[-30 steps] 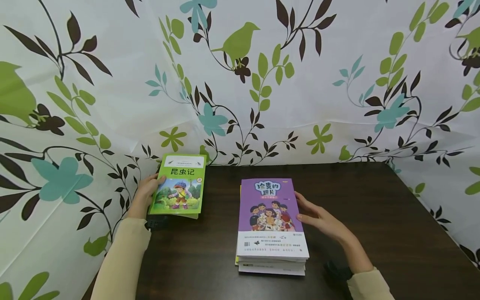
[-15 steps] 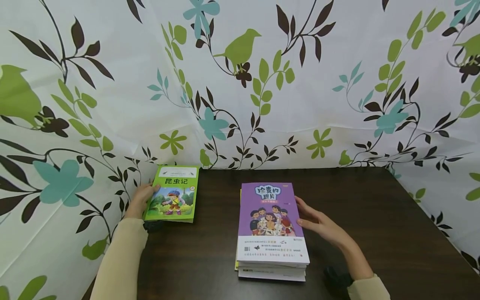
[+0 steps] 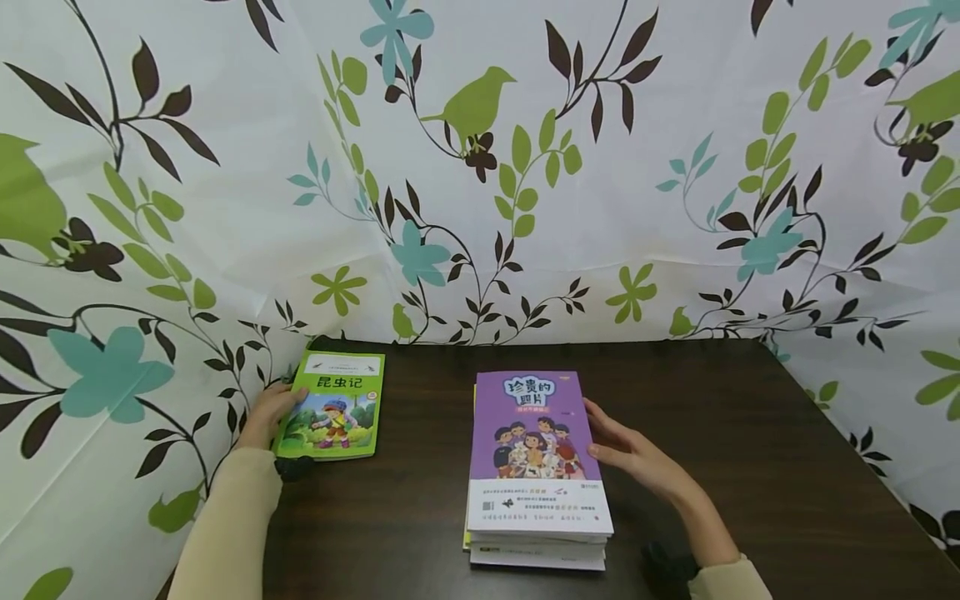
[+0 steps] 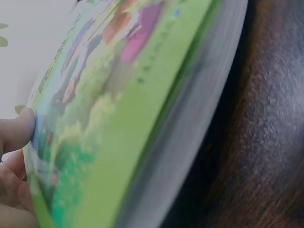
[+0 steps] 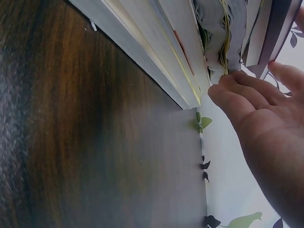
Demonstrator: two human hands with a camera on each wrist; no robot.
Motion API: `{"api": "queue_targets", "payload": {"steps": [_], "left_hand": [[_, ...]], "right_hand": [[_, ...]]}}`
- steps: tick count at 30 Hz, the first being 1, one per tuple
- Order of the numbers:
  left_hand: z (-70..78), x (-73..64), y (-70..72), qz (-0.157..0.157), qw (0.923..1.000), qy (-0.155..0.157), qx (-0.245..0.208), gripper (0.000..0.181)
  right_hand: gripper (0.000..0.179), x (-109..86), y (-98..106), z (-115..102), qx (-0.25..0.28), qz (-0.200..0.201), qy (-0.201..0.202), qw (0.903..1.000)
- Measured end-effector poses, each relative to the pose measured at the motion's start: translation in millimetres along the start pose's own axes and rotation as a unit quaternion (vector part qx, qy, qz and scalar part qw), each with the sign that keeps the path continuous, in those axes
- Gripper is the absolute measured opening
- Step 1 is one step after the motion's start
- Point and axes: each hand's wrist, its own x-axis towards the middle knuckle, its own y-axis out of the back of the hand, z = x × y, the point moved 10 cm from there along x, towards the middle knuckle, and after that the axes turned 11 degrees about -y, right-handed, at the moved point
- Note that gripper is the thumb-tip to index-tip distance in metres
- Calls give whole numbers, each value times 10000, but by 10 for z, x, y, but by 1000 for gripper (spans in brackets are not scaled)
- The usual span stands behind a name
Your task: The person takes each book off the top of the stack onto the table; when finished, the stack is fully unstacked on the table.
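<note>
A green children's book [image 3: 333, 412] with a cartoon child on its cover lies at the far left of the table, face up. My left hand [image 3: 268, 412] grips its left edge. In the left wrist view the thumb [image 4: 18, 132] rests on the cover edge with fingers below it, and the book's pages face the dark table. A stack of books topped by a purple book [image 3: 534, 433] with a white band stands near the middle. My right hand [image 3: 637, 454] touches the stack's right side; in the right wrist view its fairly straight fingers [image 5: 247, 92] meet the side of the books [image 5: 161, 42].
The dark wooden table [image 3: 697, 400] reaches back to a white cloth [image 3: 562, 242] printed with birds, leaves and flowers, which also hangs along both sides. Bare tabletop lies between the green book and the stack. Dark wrist straps [image 3: 670, 560] show below the hands.
My left hand has brought the green book down and a little left, nearer to me, and its raised lower edge now lies low at the table. My right hand stays at the stack.
</note>
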Motion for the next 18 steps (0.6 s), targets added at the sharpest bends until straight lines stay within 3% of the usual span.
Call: {"api": "queue_targets", "payload": {"steps": [5,9,13,18], "left_hand": [[34,-2,37,-133,9984,100,534,80],[128,-64,39,-77,9975,221,674,81],[324,-141,31,113,9953,-44,961,76],[534,-229,-44,668,9864,-462,1429,62]], "right_hand": [[70,6,-4,-13,-25,30,5,10000],[70,-2,-2,-25,-37,25,58,10000],[70,-12,1,-37,-54,24,116,9999],[71,-7,-13,-29,-51,4,60,10000]]}}
